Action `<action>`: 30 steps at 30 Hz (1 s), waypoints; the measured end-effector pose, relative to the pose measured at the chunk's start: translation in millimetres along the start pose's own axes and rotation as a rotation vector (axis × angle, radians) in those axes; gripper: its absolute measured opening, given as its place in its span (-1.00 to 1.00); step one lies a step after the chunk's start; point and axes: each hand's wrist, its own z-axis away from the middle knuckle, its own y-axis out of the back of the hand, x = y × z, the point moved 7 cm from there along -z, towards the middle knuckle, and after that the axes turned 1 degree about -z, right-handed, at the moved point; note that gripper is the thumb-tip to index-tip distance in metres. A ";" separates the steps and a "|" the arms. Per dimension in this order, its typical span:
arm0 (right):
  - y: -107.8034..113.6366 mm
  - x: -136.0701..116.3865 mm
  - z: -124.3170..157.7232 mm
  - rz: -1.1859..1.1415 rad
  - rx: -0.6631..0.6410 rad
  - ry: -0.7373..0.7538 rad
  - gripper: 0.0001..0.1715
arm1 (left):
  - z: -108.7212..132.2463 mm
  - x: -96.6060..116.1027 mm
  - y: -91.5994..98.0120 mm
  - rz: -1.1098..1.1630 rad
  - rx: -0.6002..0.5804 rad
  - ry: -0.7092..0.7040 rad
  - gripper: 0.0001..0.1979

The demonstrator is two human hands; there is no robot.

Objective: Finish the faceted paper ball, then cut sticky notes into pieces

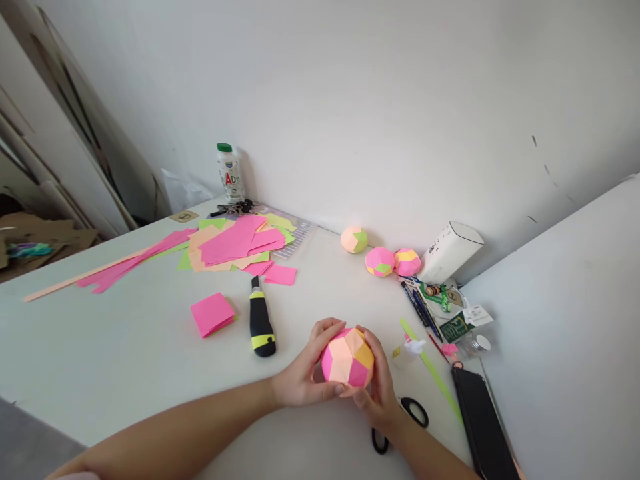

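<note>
Between my two hands is a folded paper ball [347, 359] with pink, peach and yellow-orange faces. My left hand [311, 373] wraps its left side, with the thumb along the bottom edge. On the right side, my right hand [383, 387] closes round it, fingers at the top and thumb below. Black-handled scissors [414, 411] lie partly hidden beneath my right wrist. A black and yellow utility knife [261, 320] rests on the table left of the ball. Further left sits a stack of pink paper squares [213, 313].
Pink, peach and green paper sheets [235, 243] and strips [135, 263] spread over the left of the table. A bottle [230, 173] stands against the wall. Several finished paper balls [380, 261] lie near a white box [450, 250]. Pens [420, 307] and a black phone [483, 423] are at right.
</note>
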 end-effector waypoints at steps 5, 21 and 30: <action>4.7 1.6 -1.4 0.128 0.109 0.032 -0.20 | 2.3 -10.1 2.5 0.045 0.043 0.074 -0.30; -3.4 -21.1 -2.9 0.420 0.132 0.254 -0.21 | 4.0 -34.6 4.2 0.370 0.137 0.357 -0.24; -2.7 -2.7 -1.6 0.285 0.087 0.110 -0.22 | 1.9 -29.0 9.6 0.219 0.155 0.288 -0.39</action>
